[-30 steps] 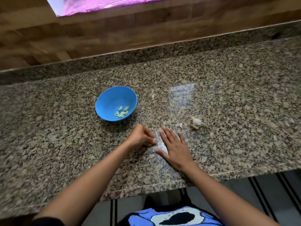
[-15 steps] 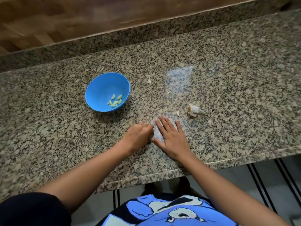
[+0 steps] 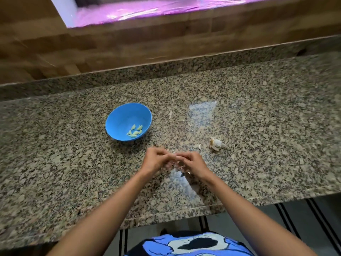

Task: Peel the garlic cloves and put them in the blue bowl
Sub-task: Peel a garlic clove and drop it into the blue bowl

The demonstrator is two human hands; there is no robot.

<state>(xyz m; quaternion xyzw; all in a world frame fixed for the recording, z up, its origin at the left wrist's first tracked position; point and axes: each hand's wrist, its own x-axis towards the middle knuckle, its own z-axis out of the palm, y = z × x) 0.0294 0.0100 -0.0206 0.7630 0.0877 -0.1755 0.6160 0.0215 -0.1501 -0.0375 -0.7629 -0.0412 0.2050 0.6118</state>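
Note:
A blue bowl (image 3: 120, 119) stands on the granite counter (image 3: 55, 154) and holds several pale peeled garlic cloves (image 3: 134, 131). In front of it my left hand (image 3: 155, 159) and my right hand (image 3: 191, 163) are raised just above the counter with their fingertips together. They seem to pinch a small pale garlic clove (image 3: 174, 155) between them, though blur hides most of it. The rest of a garlic bulb (image 3: 215, 144) lies to the right, with a small loose piece (image 3: 199, 146) beside it.
Bits of papery garlic skin (image 3: 170, 113) lie scattered on the counter. A low granite upstand (image 3: 166, 69) and a wooden wall (image 3: 129, 45) close off the back. The counter's front edge (image 3: 166, 215) runs just below my forearms.
My right hand lay flat on the counter and the left was a fist beside it. Both have lifted and now meet fingertip to fingertip. The view has tilted up.

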